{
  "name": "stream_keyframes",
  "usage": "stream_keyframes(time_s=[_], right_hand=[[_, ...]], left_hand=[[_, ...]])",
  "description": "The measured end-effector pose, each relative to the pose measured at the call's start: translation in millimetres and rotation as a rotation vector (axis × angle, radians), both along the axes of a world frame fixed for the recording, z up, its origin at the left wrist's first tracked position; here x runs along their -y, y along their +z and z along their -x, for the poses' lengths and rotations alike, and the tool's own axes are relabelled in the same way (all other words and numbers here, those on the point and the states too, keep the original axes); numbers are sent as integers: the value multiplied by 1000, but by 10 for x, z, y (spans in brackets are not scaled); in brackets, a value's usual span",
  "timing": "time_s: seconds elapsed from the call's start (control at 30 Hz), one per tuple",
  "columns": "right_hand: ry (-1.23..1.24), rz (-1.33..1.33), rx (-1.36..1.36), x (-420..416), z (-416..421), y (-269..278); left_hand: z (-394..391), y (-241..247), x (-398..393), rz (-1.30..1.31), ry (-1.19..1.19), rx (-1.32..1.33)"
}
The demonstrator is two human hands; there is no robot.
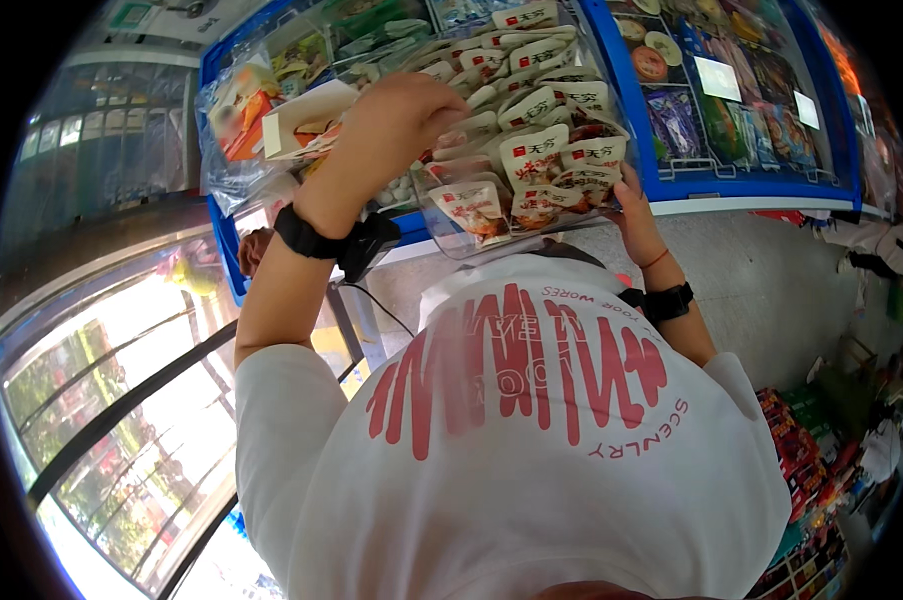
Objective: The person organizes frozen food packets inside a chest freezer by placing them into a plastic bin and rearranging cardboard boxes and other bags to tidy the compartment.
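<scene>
A clear plastic bin (462,251) filled with several white-and-red snack pouches (534,154) lies tilted before me, across the top of a blue-framed display freezer. My right hand (633,206) grips the bin's right side near its front corner, thumb outside. Over the bin's left side reaches my left hand (421,105), back of the hand up and fingers bent down beside the pouches. Its fingertips are mostly hidden, so whether it pinches a pouch cannot be told. Left of that hand is an open white cardboard box (309,120) with orange-red printed packaging.
The blue freezer frame (631,112) surrounds glass lids with wrapped goods below. Clear plastic wrapping (230,180) bunches at the freezer's left end. A black rail (128,409) runs by the bright window at left. Packaged goods (796,450) stand on the floor at lower right.
</scene>
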State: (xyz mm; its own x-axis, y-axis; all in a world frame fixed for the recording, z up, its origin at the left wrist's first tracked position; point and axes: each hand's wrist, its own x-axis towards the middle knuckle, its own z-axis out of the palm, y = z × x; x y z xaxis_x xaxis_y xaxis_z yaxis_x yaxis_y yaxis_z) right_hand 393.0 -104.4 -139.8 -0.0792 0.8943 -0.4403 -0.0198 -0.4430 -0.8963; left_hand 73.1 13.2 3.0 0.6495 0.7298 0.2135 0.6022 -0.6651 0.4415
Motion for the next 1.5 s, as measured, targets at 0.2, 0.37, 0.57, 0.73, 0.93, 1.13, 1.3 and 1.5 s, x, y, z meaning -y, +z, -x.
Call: stream_keyframes(time_s=[0.2,0.37,0.57,0.73,0.93,1.13,1.3,1.5], right_hand=[[-65,61,-52,-1,40,78],[-63,36,-86,-15,30,92],[-76,30,-105,-10,16,51],[-84,44,-95,-12,31,74],[-81,36,-131,-6,36,85],[-66,22,-114,-10,56,124],[-77,24,-126,7,10,42],[-56,36,-68,5,45,132]], left_hand=[[190,-107,405,-84,-37,-156],[81,-292,510,-129,200,-219],[135,-331,506,-185,184,-196],[248,-244,430,-135,-1,-87],[349,-51,422,413,390,313],[312,181,299,374,263,574],[132,505,166,63,35,345],[-165,521,201,158,-272,3]])
